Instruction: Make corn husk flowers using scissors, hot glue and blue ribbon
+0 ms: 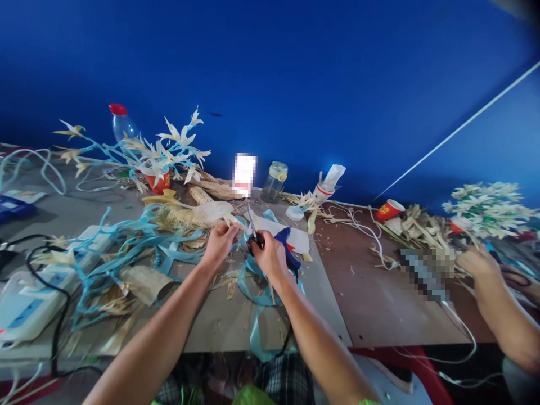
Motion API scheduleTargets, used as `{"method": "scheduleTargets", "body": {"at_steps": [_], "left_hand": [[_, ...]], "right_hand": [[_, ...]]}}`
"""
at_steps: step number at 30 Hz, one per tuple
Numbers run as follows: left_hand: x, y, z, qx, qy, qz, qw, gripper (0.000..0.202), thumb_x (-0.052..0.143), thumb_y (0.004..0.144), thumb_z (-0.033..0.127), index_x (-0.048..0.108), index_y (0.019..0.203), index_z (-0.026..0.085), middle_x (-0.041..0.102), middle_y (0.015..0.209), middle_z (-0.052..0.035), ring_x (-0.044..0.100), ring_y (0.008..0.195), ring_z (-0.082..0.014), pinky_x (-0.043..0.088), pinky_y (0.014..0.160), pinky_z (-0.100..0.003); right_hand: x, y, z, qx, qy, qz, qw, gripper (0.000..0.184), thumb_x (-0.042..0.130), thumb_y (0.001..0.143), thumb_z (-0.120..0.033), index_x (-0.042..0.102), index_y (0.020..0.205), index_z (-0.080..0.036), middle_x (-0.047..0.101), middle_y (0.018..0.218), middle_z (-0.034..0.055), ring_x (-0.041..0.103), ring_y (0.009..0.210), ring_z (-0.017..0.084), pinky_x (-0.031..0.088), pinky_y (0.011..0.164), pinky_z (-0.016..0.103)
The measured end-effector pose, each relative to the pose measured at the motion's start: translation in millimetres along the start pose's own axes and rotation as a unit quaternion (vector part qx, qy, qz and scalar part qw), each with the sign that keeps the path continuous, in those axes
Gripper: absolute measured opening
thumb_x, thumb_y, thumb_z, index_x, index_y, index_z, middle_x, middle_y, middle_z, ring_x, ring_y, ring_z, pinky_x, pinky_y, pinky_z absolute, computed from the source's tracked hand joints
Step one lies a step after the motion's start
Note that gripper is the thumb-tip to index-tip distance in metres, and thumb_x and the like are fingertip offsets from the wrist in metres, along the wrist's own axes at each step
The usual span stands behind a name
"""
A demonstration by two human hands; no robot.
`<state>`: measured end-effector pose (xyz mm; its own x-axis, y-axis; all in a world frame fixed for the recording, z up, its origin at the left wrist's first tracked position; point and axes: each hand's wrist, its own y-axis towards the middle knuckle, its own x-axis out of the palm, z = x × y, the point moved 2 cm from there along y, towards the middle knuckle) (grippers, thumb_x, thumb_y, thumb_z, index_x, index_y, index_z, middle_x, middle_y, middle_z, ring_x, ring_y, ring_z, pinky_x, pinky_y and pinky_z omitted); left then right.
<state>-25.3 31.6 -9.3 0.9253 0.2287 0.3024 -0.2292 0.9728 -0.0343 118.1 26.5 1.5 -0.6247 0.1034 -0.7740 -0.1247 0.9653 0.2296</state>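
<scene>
1. The near edge of the grey table (219, 329) runs just under both forearms. The bare top between them is the closest open room.
2. On the left, a white power strip (29, 304) and a black cable (59, 315) lie at that edge. They are hemmed in by a tangle of blue ribbon (126, 247) that spreads to the left wrist.
3. To the right, the grey top meets a brown table (371, 298) along a slanting seam. The brown top has a wide bare patch, the largest free space in view.
4. The left hand (220, 243) has its fingers pressed together, pinching a pale husk strip (234, 223) at its near end.
5. The right hand (270, 254) is closed through the handles of the scissors (252, 224), blades pointing up and away. Whether the blades are parted cannot be told.
6. The strip's free end lies just beside the blades on their left, between the two hands and raised off the table.
7. At the far right, another person's hand (475, 261) rests over the brown table, well apart from the scissors.
8. Further back stand a glass jar (274, 181) and a tipped red paper cup (388, 210), near the table's far edge.
9. A red-capped bottle (121, 125) stands against the blue wall (295, 84).
</scene>
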Motion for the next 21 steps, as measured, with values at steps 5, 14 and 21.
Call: {"method": "scheduleTargets", "body": {"at_steps": [5,14,21], "left_hand": [[-2.9,2,-2,0.028,0.062,-0.019,0.998,0.034,0.065,0.07,0.046,0.052,0.062,0.015,0.038,0.051,0.0056,0.033,0.046,-0.0056,0.027,0.046,-0.02],[-1.2,1,5,0.08,0.188,-0.052,0.978,0.029,0.059,0.074,0.042,0.053,0.062,0.016,0.042,0.053,0.0041,0.036,0.052,-0.0091,0.029,0.05,-0.021],[-0.7,-1,9,0.11,0.181,-0.029,0.977,0.027,0.059,0.073,0.037,0.051,0.057,0.017,0.043,0.053,0.0033,0.037,0.053,-0.0097,0.028,0.051,-0.021]], "right_hand": [[-6,-1,-10,-0.037,-0.123,-0.032,0.991,0.026,0.051,0.085,-0.029,0.059,0.107,-0.019,0.071,0.093,0.0079,0.066,0.088,0.02,0.043,0.075,0.025],[8,-9,-25,-0.063,-0.212,-0.102,0.97,0.034,0.05,0.086,-0.034,0.055,0.113,-0.013,0.068,0.095,0.0125,0.064,0.09,0.025,0.045,0.078,0.032],[7,-10,-29,-0.053,-0.191,-0.12,0.973,0.046,0.05,0.085,-0.037,0.048,0.127,-0.018,0.054,0.119,0.0164,0.064,0.088,0.025,0.048,0.07,0.033]]}}
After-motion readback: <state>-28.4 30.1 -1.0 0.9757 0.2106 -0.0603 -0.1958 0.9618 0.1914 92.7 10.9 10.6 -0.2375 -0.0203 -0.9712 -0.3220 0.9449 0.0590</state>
